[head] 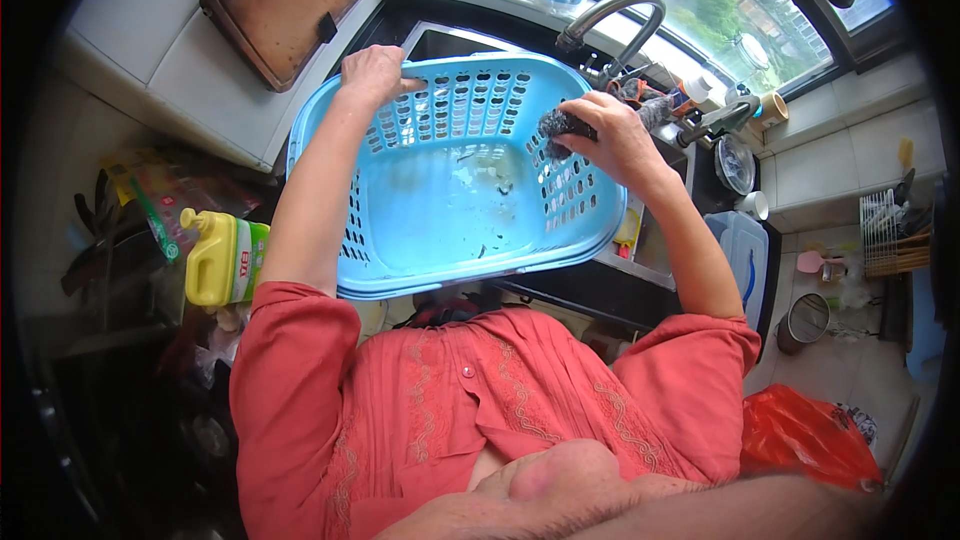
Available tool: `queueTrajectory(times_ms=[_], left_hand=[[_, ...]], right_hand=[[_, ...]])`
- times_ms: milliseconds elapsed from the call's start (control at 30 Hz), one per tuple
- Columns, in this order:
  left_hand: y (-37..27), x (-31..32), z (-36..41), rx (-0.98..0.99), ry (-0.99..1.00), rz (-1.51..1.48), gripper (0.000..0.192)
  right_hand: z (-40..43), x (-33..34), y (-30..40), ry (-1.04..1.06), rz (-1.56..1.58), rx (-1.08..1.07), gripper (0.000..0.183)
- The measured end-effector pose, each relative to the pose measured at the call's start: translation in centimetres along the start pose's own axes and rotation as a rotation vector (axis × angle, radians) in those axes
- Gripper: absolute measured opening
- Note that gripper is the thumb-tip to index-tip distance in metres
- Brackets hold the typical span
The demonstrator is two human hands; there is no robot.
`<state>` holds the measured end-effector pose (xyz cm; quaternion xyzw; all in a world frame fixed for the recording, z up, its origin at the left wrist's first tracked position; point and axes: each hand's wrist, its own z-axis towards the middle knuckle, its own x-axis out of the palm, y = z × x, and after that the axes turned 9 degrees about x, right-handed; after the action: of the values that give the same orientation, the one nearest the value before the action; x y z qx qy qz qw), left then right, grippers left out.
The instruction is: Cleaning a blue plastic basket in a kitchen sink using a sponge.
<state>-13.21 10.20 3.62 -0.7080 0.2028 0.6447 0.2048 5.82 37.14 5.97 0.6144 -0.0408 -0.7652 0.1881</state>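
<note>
A light blue plastic basket [427, 217] with rows of cut-out holes in its walls rests over the metal sink, its open top towards me. Some water and dark bits of debris lie on its bottom. My left hand [375, 75] grips the far rim near the left corner, the fingers over the edge. My right hand [616, 136] holds a dark grey scouring pad [564, 127] against the holed right wall, inside the basket. The pad is partly hidden by the fingers.
A curved metal faucet [615, 4] rises behind the basket, beside the sink [660, 247]. To the left stands a yellow detergent jug [210, 259]; a brown board [292, 0] leans on the tiled wall. A lidded plastic box [735, 244] is at the right, a red plastic bag [806, 435] lower right.
</note>
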Motion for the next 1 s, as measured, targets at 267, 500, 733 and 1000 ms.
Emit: queueTrajectory(times_ms=[267, 500, 733, 1000], left_hand=[[0.6, -1.2, -5.7, 0.458, 0.016, -0.072, 0.078], [-4.9, -1.4, -17.4, 0.563, 0.396, -0.208, 0.051], [-2.5, -2.5, -15.9, 0.426, 0.204, -0.055, 0.023], [-4.7, -7.0, -11.6, 0.366, 0.209, 0.068, 0.015]], right_hand=[[-2.2, 2.6, -1.0, 0.038, 0.189, 0.052, 0.030], [-1.4, 2.9, -4.1, -0.499, 0.541, 0.142, 0.027], [-7.1, 7.2, -13.9, -0.534, 0.552, 0.678, 0.028], [-8.3, 14.5, -16.3, 0.237, 0.050, 0.830, 0.047]])
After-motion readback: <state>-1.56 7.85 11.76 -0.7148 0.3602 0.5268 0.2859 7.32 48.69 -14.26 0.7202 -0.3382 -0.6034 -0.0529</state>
